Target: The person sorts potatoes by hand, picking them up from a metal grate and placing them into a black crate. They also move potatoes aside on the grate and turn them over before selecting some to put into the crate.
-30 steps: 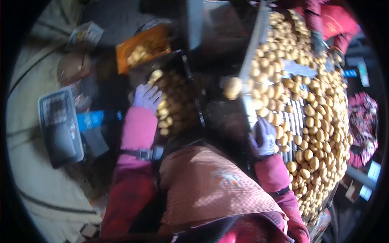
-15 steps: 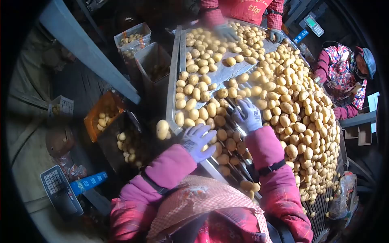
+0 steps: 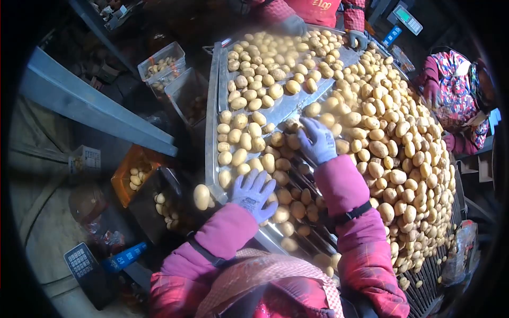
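My left hand [image 3: 252, 196], in a pale purple glove, lies with fingers spread over potatoes [image 3: 239, 156] near the left edge of the sorting table [image 3: 283, 106]. My right hand [image 3: 319, 142], gloved alike, reaches over the middle of the table with its fingers stretched out. Beside its fingertips are darker, shaded potatoes [image 3: 283, 196] lying on a rack of dark bars [image 3: 318, 233]. Neither palm shows, and I see no potato gripped. A large heap of potatoes [image 3: 389, 153] rises to the right of my right hand.
Across the table a person's gloved hands [image 3: 290, 25] are at the far edge; another person [image 3: 450, 90] stands at the right. Left of the table are an orange crate [image 3: 123, 183], white bins [image 3: 185, 85] and a scale [image 3: 85, 267]. A single potato [image 3: 201, 196] sits outside the table's left rail.
My left hand has shifted a little left and its fingers now point more toward the far side. My right hand's fingers have moved slightly left. The far person's hand has drawn back from the potatoes.
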Tool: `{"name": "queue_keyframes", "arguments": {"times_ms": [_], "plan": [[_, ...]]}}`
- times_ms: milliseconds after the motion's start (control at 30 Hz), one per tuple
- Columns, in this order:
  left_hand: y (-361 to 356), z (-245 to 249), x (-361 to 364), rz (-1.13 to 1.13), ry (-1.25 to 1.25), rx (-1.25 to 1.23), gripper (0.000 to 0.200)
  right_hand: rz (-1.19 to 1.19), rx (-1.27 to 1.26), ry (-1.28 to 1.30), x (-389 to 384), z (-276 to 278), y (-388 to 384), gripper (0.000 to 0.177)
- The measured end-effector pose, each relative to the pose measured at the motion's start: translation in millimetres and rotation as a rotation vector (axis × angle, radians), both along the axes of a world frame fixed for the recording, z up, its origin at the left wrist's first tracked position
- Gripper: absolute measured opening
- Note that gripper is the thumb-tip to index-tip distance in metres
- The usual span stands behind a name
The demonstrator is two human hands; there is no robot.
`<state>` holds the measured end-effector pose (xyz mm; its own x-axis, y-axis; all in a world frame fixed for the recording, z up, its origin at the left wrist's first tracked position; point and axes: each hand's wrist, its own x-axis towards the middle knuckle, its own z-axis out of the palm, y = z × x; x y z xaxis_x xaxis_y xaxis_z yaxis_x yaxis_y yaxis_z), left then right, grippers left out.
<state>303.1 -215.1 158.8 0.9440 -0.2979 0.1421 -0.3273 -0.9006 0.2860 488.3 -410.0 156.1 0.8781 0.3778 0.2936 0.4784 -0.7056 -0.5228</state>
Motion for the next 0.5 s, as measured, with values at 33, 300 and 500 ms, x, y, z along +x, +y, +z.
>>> {"name": "queue_keyframes", "arguments": {"times_ms": [33,300,500], "plan": [[-0.9,-0.4,0.4,0.004,0.014,-0.012,0.056,-0.003,-0.028,-0.013,16.0,-1.6,4.0,0.045],[7.0,1.9,1.9,-0.030,0.175,0.024,0.065,-0.200,-0.331,0.111,150.3,-37.7,81.0,0.083],[5.0,-8.7,1.5,0.020,0.129,-0.055,0.062,-0.040,-0.473,0.192,140.5,-18.6,97.8,0.045]]}}
